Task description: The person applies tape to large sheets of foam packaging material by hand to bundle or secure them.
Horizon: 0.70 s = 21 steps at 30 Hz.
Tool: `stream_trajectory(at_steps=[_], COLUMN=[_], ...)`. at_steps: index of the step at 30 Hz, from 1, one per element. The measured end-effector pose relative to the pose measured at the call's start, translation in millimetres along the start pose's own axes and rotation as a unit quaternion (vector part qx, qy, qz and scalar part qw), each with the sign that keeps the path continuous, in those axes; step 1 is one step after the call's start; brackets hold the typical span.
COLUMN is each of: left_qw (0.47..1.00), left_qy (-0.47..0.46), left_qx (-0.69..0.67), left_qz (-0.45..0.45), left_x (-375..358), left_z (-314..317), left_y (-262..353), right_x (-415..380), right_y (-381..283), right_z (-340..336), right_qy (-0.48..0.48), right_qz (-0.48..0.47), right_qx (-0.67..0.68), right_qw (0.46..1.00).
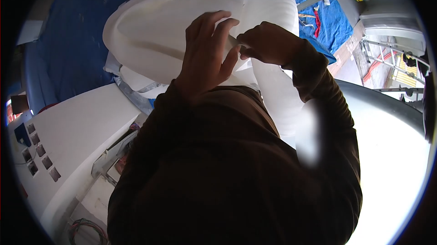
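Note:
A large white sheet-like piece (154,22) with a rounded, curved outline spreads out in front of me. Over its right part is my left hand (205,53), fingers bent and apart, the thumb held away from them. Close beside it, my right hand (272,43) is closed, its fingertips pinched near the left thumb. A small pale edge shows between the two hands, but what the right fingers hold is too small to name. Below and beyond the right hand runs a ribbed white roll-like piece (273,6), partly covered by that hand and forearm.
Blue tarp (77,40) lies at the left and also at the upper right, with a red strip (317,22) on it. A white panel with square cutouts (82,131) stands lower left. Coiled cables (86,232) lie at the bottom. A metal ladder (391,58) is at right.

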<state>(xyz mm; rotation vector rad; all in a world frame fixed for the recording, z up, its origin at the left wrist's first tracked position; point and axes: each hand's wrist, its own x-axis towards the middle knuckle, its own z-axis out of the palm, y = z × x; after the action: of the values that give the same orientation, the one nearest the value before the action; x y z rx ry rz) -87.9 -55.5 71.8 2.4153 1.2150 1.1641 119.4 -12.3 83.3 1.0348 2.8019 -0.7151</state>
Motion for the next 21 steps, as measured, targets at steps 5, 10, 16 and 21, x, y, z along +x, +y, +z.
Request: stream_trajectory(at_steps=[5, 10, 16, 21], left_qw=[0.983, 0.973, 0.969, 0.964], left_qy=[-0.171, -0.218, -0.219, -0.194], left_qx=[-0.054, -0.03, -0.082, -0.179], left_qz=[0.045, 0.07, 0.077, 0.032], left_x=[-13, -15, -17, -30], left_z=[13, 17, 14, 6], left_y=[-42, -27, -21, -44], right_x=[-7, -14, -25, -23], right_y=[-1, 9, -2, -20], right_z=[4, 24, 23, 26], right_qy=[-0.039, 0.029, 0.038, 0.213], right_qz=[0.007, -0.089, -0.078, -0.205], right_qx=[0.121, 0.091, 0.169, -0.011], right_qw=[0.992, 0.991, 0.982, 0.955])
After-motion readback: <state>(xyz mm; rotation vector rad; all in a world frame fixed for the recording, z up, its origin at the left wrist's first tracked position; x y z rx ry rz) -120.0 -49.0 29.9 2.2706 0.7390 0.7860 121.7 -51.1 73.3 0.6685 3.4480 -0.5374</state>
